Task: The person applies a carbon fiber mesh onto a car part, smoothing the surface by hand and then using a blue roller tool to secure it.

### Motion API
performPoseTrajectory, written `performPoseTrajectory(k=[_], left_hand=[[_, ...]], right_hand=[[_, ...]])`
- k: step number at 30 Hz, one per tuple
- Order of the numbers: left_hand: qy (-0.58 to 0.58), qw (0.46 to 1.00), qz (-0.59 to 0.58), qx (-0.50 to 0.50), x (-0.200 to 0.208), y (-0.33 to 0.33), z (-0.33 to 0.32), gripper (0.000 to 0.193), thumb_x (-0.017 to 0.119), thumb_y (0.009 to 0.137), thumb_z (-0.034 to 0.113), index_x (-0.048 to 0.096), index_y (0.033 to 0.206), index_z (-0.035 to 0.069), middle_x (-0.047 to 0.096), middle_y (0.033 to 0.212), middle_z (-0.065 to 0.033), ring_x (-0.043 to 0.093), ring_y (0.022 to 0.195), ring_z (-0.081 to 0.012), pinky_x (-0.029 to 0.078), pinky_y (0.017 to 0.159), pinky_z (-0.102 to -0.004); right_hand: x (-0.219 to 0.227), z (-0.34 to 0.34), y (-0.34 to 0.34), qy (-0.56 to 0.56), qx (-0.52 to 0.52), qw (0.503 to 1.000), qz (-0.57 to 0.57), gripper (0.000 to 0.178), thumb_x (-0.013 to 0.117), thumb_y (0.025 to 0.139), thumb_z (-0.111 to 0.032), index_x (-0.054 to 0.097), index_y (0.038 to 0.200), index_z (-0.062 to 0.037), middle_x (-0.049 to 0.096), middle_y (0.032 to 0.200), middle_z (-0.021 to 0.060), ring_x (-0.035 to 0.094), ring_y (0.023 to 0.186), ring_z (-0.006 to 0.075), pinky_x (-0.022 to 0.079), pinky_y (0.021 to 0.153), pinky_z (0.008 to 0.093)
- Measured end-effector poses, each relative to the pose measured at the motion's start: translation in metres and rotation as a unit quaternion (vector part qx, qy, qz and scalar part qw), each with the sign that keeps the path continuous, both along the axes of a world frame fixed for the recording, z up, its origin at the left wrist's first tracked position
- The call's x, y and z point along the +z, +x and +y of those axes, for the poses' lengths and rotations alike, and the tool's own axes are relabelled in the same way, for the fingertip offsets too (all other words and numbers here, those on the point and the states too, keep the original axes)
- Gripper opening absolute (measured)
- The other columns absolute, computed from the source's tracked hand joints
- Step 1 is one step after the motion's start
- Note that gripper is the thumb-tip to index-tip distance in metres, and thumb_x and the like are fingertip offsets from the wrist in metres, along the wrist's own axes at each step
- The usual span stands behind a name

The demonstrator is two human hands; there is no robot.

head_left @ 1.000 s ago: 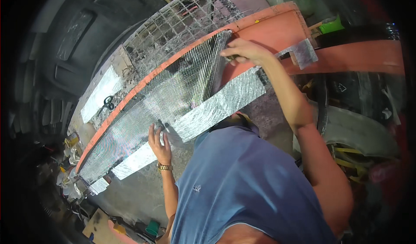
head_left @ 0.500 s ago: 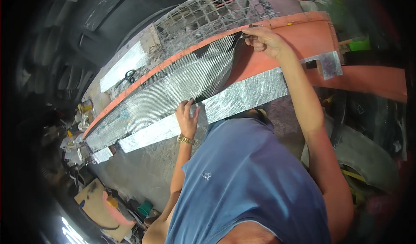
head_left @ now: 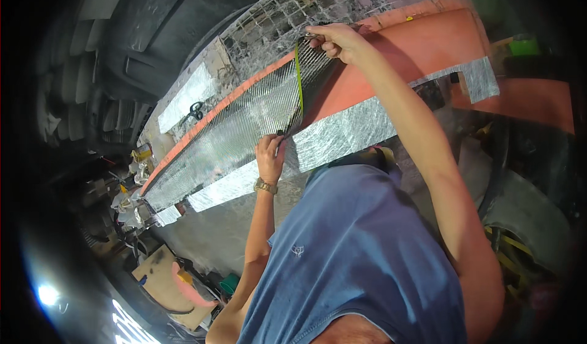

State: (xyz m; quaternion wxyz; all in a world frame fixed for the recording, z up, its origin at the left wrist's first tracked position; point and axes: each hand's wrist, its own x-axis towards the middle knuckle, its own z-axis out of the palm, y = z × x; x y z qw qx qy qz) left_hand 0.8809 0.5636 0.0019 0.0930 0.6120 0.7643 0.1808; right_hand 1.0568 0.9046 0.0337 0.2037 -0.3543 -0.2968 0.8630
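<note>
A long, curved orange panel or mould [head_left: 422, 47] lies across in front of me, edged on my side with silver sheeting [head_left: 351, 127]. Dark woven fabric, like carbon-fibre cloth [head_left: 238, 121], covers its left part. My right hand [head_left: 336, 41] pinches the cloth's far corner and holds it raised and folded back. A yellow-green line [head_left: 299, 78] runs along the fold. At the cloth's near edge, my left hand [head_left: 269, 157] has its fingers closed on that edge, beside the silver sheeting. The orange surface to the right of the cloth is bare.
Beyond the panel lie black-handled scissors [head_left: 195, 110], a whitish sheet [head_left: 186, 96] and a dirty wire grid [head_left: 299, 5]. Another orange piece [head_left: 520, 102] is at the right. Cardboard [head_left: 165, 283] and a green container [head_left: 229, 283] sit low at the left.
My right hand has moved left, carrying the cloth's far corner back over, and the yellow-green line now shows. My left hand stays at the near edge. The whole view has shifted slightly.
</note>
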Motion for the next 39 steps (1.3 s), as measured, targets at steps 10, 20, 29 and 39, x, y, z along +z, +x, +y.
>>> performPoseTrajectory(k=[10,20,29,39], left_hand=[[0.006,0.999,-0.006,-0.034,0.007,0.0,0.002,0.016,0.071,0.086,0.008,0.07,0.102,0.007,0.066,0.101,-0.0074,0.062,0.094,-0.0275,0.045,0.083,-0.0392],[0.089,0.925,-0.159,0.332,-0.024,-0.03,-0.105,0.017,0.063,0.096,0.012,0.068,0.109,0.001,0.063,0.106,-0.0091,0.061,0.09,-0.016,0.049,0.067,-0.0299],[-0.047,0.964,0.072,0.251,-0.024,-0.067,-0.126,0.055,0.049,0.102,0.032,0.044,0.15,0.004,0.031,0.161,-0.0176,0.028,0.148,-0.0385,0.024,0.119,-0.0504],[-0.071,0.974,0.028,0.211,-0.038,-0.072,-0.131,0.056,0.045,0.103,0.028,0.036,0.154,0.005,0.025,0.164,-0.0178,0.021,0.152,-0.0358,0.016,0.123,-0.0486]], right_hand=[[0.036,-0.012,0.074,0.237,0.133,0.96,-0.064,0.033,0.067,0.094,-0.038,0.066,0.09,-0.0054,0.063,0.071,0.0019,0.041,0.048,0.0037,0.026,0.044,0.0196],[-0.008,-0.053,0.173,0.169,0.13,0.933,-0.29,0.027,0.07,0.093,-0.03,0.064,0.09,-0.0043,0.064,0.069,0.0032,0.059,0.055,0.0054,0.034,0.042,0.0193],[-0.033,-0.056,0.187,0.192,0.128,0.919,-0.321,0.029,0.073,0.09,-0.031,0.065,0.085,-0.0038,0.067,0.07,0.0062,0.055,0.049,0.0058,0.031,0.038,0.019],[-0.056,-0.068,0.188,0.245,0.096,0.897,-0.356,0.026,0.076,0.087,-0.023,0.067,0.073,-0.0031,0.065,0.061,0.0053,0.056,0.046,0.01,0.039,0.041,0.0238]])
